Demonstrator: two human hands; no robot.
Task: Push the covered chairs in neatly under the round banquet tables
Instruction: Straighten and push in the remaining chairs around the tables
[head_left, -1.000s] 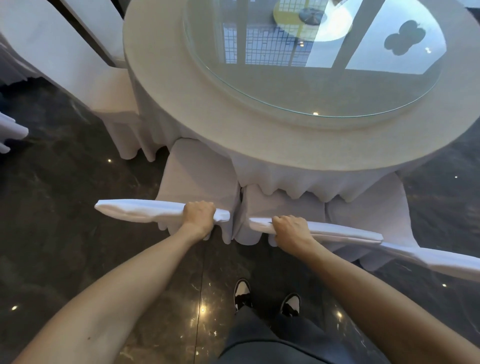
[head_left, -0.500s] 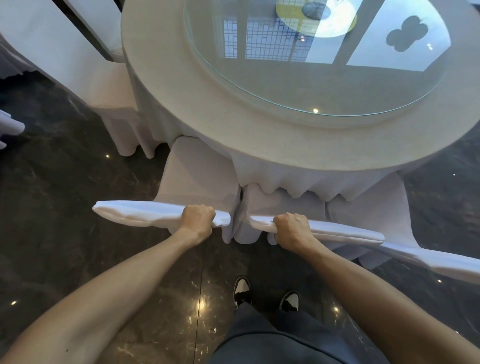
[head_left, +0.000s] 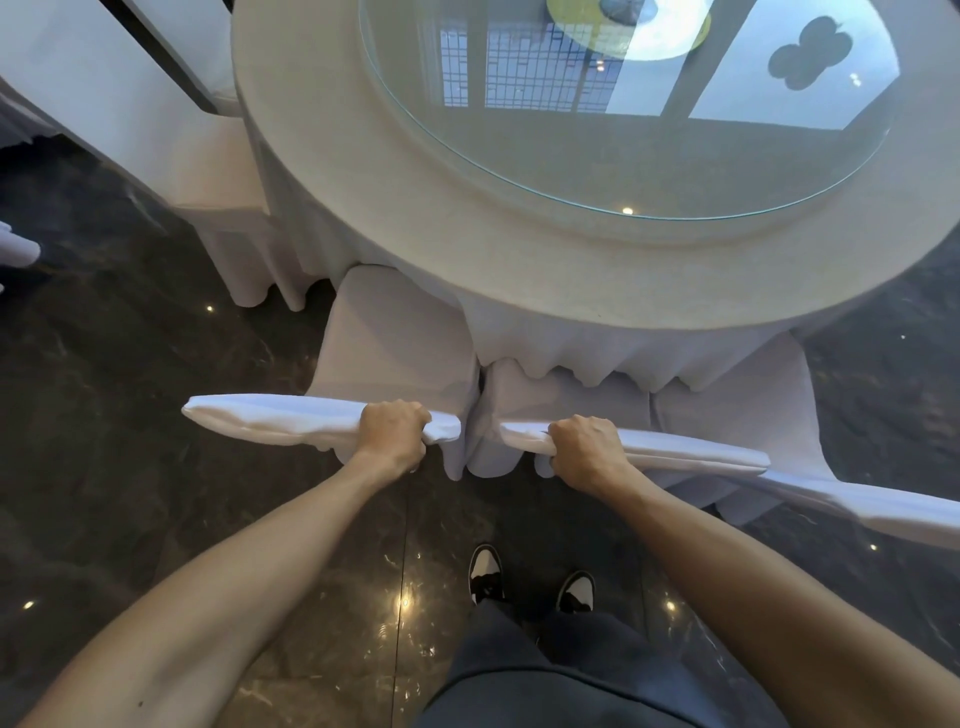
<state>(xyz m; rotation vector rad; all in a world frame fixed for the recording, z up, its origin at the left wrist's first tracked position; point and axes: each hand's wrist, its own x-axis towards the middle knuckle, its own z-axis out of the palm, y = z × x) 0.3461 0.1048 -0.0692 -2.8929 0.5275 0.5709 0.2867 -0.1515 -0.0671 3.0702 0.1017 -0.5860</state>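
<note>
Two white-covered chairs stand side by side against the round banquet table (head_left: 519, 249), seen from above. My left hand (head_left: 395, 430) grips the top edge of the left chair's back (head_left: 270, 421); its seat (head_left: 395, 338) reaches under the tablecloth's hem. My right hand (head_left: 586, 448) grips the top of the middle chair's back (head_left: 691, 451), whose seat (head_left: 550, 395) is partly under the cloth. A third covered chair (head_left: 748, 395) sits to the right, its back (head_left: 893, 512) running to the frame's edge.
A glass turntable (head_left: 623, 130) lies on the table. Another covered chair (head_left: 156, 119) stands at the table's left, and a further white cover (head_left: 15, 249) shows at the far left edge. Dark polished stone floor (head_left: 130, 415) surrounds me; my shoes (head_left: 530, 577) are just behind the chairs.
Both hands keep their grip on the chair backs. The chairs have barely shifted relative to the table; my view has dipped slightly toward the table.
</note>
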